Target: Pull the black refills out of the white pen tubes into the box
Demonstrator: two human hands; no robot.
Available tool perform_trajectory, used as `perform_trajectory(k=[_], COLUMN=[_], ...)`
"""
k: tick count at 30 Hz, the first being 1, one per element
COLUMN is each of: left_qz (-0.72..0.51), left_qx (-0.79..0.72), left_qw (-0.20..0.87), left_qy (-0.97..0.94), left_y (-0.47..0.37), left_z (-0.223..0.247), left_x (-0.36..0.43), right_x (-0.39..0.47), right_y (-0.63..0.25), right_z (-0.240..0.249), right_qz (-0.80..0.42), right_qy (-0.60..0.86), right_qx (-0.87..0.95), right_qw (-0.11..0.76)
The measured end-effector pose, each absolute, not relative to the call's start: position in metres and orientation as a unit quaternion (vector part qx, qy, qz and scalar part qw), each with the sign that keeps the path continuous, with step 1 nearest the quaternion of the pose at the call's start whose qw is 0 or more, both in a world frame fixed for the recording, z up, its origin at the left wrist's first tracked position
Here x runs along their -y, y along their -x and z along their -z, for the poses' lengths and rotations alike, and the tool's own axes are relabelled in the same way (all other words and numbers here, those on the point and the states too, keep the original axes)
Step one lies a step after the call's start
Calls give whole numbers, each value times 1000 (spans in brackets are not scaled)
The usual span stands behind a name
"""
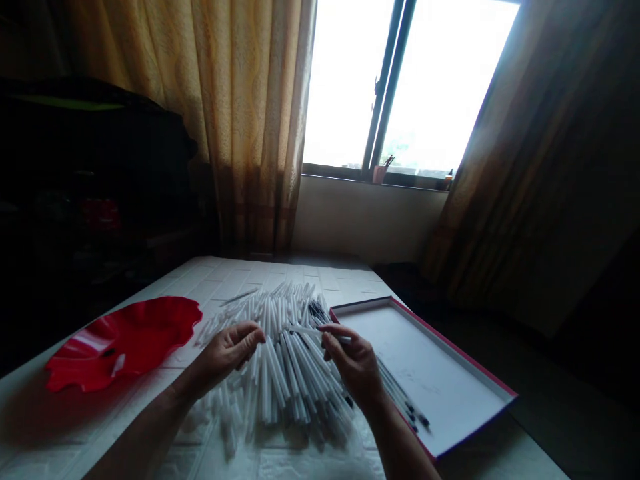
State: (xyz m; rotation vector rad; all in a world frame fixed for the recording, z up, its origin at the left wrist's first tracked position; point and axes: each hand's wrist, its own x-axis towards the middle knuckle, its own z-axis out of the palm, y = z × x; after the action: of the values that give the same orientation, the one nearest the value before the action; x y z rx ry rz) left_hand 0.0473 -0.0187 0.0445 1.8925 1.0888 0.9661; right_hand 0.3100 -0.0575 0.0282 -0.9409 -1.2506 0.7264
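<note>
I am looking from a distance through the head camera, and the big pile of slim whitish tubes [273, 373] is serving me as the landmark. It is lying spread on the white worktop [200, 277], many tubes pointing toward the viewer. My right hand [350, 357] is hovering above the right side of this pile, and it is holding one thin pale tube [306, 330] between thumb and fingers; the tube's free end is pointing left, over the pile. My left hand [239, 341] is hovering over the left side of the pile, its thumb and forefinger narrowly together; I cannot tell if something small is between them. Just to the right of the pile, a shallow tray [480, 417] with a red outer edge and a white bottom is lying, and several thin rods [407, 400] with dark tips are resting in it, along the wall nearest the pile. To the left of the pile, apart from it, a red bowl [135, 340] with a wavy rim is standing. Beyond the pile, a curtain [250, 120] is hanging beside a bright window [345, 87].
</note>
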Motion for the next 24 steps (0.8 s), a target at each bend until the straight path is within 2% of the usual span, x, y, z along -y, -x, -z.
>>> perform_trajectory(k=[4, 9, 17, 24], left_qz=[-394, -332, -172, -102], left_qx=[-469, -515, -560, -562], left_qw=[235, 125, 26, -26], left_qy=[-755, -780, -810, -821], left_y=[-40, -27, -37, -45], left_z=[-42, -45, -53, -55], left_x=[17, 16, 31, 39], right_x=[54, 55, 66, 69], right_y=[-308, -319, -311, -308], right_z=[-17, -14, -25, -29], right_qz=[-235, -118, 9, 32], right_qy=[490, 583, 649, 656], right_qx=[597, 638, 675, 682], right_qw=[590, 489, 352, 322])
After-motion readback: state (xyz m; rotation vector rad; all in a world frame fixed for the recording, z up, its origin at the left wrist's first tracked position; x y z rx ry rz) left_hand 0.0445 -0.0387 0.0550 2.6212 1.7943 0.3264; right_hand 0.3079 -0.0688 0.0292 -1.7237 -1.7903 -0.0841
